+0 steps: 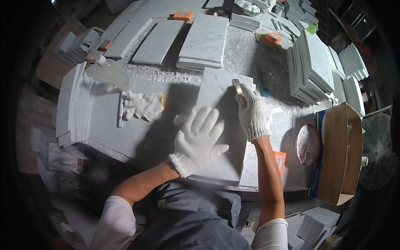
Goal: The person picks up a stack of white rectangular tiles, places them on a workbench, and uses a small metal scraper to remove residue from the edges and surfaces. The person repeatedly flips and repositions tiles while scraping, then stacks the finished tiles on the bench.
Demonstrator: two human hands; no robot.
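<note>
Marble tile [221, 125] lies under my flat, spread left hand [198, 139] while my right hand [252, 110] pinches a scraper blade [237, 86] at its far edge, scraping seemingly just begun.

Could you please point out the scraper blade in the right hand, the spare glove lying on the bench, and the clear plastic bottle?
scraper blade [236, 86], head view, on the flat metal above the fingers.
spare glove [143, 105], head view, on its palm.
clear plastic bottle [113, 73], head view, on its body.

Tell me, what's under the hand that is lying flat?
Under the left hand lies a white marble tile, resting on more stone on the table. The patch of tile right beneath the glove is hidden.
</note>
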